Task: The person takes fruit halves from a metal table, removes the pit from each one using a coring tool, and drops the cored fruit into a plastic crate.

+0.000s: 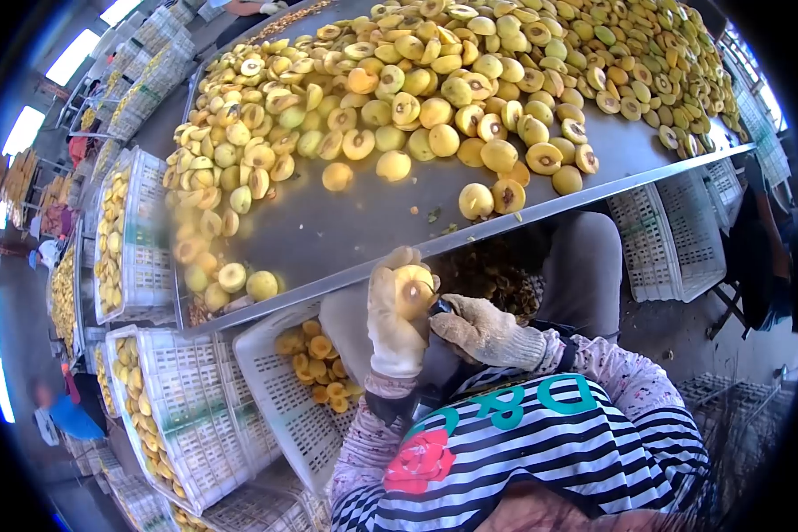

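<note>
My left hand (392, 330), in a pale glove, is closed around a yellow peach half (414, 291) with its cut face turned up, just off the table's front edge. Beside it, my right hand (495, 333), in a knitted glove, grips a small pitting tool with a black handle (441, 306). The tool's working end meets the side of the fruit and is too small to make out. Below and left of my hands, a white crate (270, 381) holds several orange-yellow halves (317, 363).
A metal table (355, 235) with a raised rim bears a large heap of halved peaches (434, 80). Filled white crates (195, 412) are stacked at left, with other crates (665, 239) at right. Scraps (496, 275) lie below the table. Another person's arm (250, 7) shows at the far edge.
</note>
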The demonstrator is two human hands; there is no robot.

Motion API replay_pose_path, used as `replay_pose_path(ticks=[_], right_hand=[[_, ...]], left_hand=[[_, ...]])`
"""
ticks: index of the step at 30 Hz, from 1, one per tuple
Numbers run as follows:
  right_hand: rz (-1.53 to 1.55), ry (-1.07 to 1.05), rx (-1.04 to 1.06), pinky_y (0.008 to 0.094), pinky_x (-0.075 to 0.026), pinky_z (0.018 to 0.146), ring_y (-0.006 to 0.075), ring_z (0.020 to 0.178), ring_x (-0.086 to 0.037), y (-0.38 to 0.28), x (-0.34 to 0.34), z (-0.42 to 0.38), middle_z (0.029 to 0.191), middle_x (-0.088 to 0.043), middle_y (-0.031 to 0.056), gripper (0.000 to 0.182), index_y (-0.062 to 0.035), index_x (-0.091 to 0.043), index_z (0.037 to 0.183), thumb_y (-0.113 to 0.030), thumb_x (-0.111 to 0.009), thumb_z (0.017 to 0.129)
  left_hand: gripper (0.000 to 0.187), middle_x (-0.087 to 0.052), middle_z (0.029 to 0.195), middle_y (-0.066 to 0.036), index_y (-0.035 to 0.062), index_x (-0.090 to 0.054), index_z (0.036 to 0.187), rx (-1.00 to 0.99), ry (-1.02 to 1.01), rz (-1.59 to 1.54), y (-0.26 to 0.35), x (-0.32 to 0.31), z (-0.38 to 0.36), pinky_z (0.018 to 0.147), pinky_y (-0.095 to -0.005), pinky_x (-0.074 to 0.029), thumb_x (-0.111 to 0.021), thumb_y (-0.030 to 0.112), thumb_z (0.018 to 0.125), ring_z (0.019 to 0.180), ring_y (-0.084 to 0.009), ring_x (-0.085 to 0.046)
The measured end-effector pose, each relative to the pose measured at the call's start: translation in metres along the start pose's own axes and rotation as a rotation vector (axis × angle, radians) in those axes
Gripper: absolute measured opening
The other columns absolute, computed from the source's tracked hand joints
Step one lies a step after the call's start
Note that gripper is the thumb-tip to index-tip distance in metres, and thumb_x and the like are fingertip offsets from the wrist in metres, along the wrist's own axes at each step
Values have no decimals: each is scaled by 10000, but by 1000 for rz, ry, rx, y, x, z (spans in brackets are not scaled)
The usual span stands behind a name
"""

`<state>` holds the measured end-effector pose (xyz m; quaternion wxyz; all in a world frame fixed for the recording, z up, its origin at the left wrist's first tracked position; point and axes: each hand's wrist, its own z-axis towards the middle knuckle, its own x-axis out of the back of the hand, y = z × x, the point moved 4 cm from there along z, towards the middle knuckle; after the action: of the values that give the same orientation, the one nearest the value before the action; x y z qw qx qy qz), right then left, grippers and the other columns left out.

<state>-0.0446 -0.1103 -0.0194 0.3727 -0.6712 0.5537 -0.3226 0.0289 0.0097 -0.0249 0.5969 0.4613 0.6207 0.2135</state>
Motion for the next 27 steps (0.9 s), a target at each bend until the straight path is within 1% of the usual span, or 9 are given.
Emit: replay_pose_path(ticks=[3,6,9,13,18,23,24,25,27], right_hand=[[16,85,44,360,-510,879,244,958,-669,4,-4,8,1023,-704,145,443,-31,-606,1249,-403,-536,1019],[18,60,68,372,-505,899,259,980,-670,-1,-6,11,1051,-705,155,450,-27,-605,1261,-400,-537,1018],[-54,43,174,378,-511,896,286,994,-675,8,-7,22,1075,-707,162,448,-28,-610,1248,-405,-539,1016],[-147,-37,187,383,-512,897,299,1004,-674,7,2,20,1079,-706,163,441,-35,-610,1243,-405,-539,1013],[94,-138,150,390,-514,879,304,969,-675,13,14,12,1027,-704,168,424,-27,-611,1208,-394,-554,1003],[-44,-115,231,394,-506,865,309,931,-657,22,28,9,998,-692,167,458,-2,-590,1208,-414,-538,1014],[-43,-97,267,383,-512,818,292,879,-657,18,28,7,946,-686,155,456,-5,-595,1179,-426,-533,1016],[-41,-80,301,371,-519,771,275,828,-657,16,28,5,895,-681,143,455,-8,-600,1150,-437,-528,1019],[104,-202,236,341,-503,656,233,705,-630,21,25,4,785,-645,108,444,-25,-601,1073,-459,-518,1023]], left_hand=[[399,-616,1115,-113,36,-582,1215,25,56,-107,-6,-6,6,872,-356,-572,-457,379,1055,964,-232,-631],[403,-621,1112,-117,19,-592,1193,-134,71,177,-6,-6,4,855,-349,-570,-455,373,1057,940,-229,-636],[397,-638,1072,-120,7,-620,1136,-41,168,61,-3,-3,5,842,-348,-566,-460,361,1055,909,-231,-641],[368,-663,1040,-125,-2,-652,1092,-19,102,131,-1,-5,3,852,-357,-568,-490,325,1043,918,-238,-652],[261,-682,1044,-151,-14,-673,1117,-59,39,-49,-6,-25,7,890,-395,-575,-565,195,1006,959,-262,-674],[240,-708,955,-159,-33,-687,1148,141,-203,-3,-3,-33,21,849,-396,-591,-578,103,983,882,-272,-697],[245,-712,938,-159,-37,-687,1155,177,-242,40,-3,-35,24,833,-391,-594,-578,98,982,864,-271,-700],[256,-729,920,-134,-27,-692,1170,176,-262,40,-2,-39,24,594,-221,-528,-617,90,955,738,-160,-683],[262,-726,904,-142,-45,-687,1166,179,-294,130,4,-42,24,721,-301,-567,-586,90,965,785,-204,-696]])
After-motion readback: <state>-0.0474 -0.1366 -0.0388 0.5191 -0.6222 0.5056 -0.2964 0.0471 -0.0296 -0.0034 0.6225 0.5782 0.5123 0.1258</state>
